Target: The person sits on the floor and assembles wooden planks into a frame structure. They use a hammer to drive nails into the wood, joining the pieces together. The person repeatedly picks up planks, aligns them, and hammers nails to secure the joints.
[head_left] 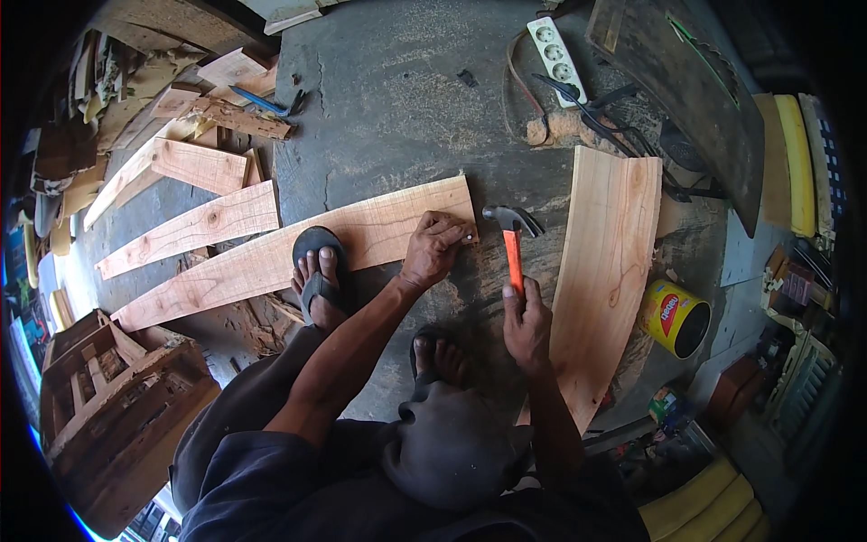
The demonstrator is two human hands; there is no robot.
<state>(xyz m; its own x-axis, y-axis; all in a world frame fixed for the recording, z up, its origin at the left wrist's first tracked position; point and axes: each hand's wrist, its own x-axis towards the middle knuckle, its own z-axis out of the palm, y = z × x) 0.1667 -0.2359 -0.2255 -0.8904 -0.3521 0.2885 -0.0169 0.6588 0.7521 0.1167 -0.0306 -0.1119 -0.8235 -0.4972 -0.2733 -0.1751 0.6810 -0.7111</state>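
Observation:
My right hand is wrapped round the orange handle of a claw hammer. The hammer's dark metal head is just off the end of a long plank lying on the floor. On that plank's right end, my left hand is closed in a pinch at the edge. A tiny bright nail head shows at its fingertips; the rest of the nail is hidden. My left foot, in a black sandal, rests on the same plank.
A second wide board lies to the right, beside a yellow tin. Shorter planks and a blue-handled tool are at the left. A white power strip with cords lies at the back. A wooden crate-like frame stands near left.

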